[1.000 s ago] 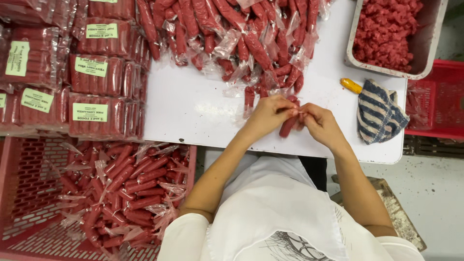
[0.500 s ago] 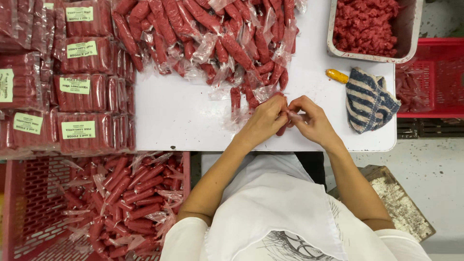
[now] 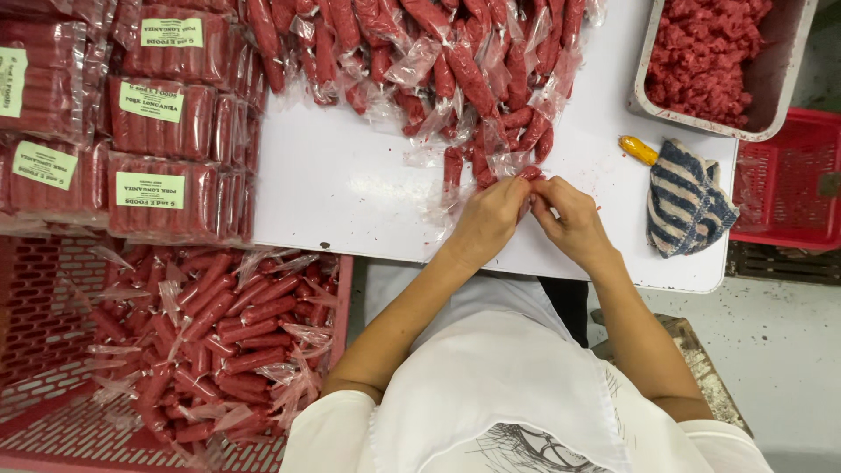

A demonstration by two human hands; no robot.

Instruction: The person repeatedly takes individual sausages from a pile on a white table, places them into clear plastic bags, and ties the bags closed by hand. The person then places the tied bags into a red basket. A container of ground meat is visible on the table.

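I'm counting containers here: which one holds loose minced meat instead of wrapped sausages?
The grey metal tray at the table's far right corner. It holds loose red mince, while the red crate beside the person is filled with plastic-wrapped sausages.

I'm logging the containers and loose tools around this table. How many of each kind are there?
Red plastic crates: 2, one lower left, one at right
Metal tray of minced meat: 1
Striped cloth: 1
Yellow-handled tool: 1
Total: 5
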